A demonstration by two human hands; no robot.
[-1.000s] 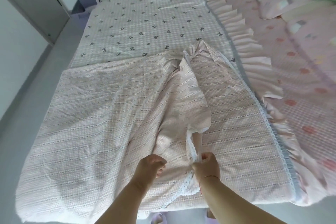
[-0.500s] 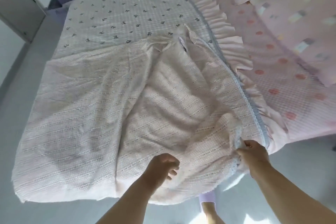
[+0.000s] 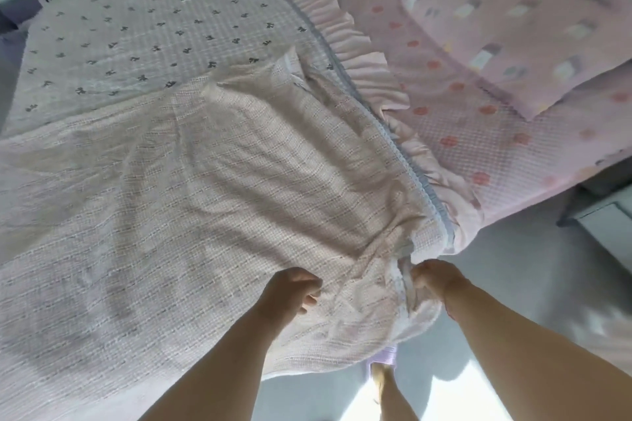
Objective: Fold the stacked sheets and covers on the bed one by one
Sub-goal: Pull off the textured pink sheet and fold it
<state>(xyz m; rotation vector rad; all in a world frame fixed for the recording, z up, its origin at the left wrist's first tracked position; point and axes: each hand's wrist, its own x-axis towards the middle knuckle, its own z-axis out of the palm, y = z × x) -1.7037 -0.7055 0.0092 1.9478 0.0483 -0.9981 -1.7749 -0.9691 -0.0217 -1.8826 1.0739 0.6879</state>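
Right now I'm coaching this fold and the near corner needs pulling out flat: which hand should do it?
The right hand, probably. It pinches the pink woven cover at its lace-trimmed near corner by the bed's edge. The left hand grips bunched fabric further in.

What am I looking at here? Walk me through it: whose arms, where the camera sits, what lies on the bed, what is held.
There is no machine here. A person wears a camera on the head, so the one picture looks down along their own arms at a bed. The left hand and the right hand both have a curled grip on the near edge of a pale pink woven cover, which lies spread over a white sheet printed with small dark bows. A pink ruffled edge runs along its right side. Further right lie a pink sheet with red dots and a pink pillow.
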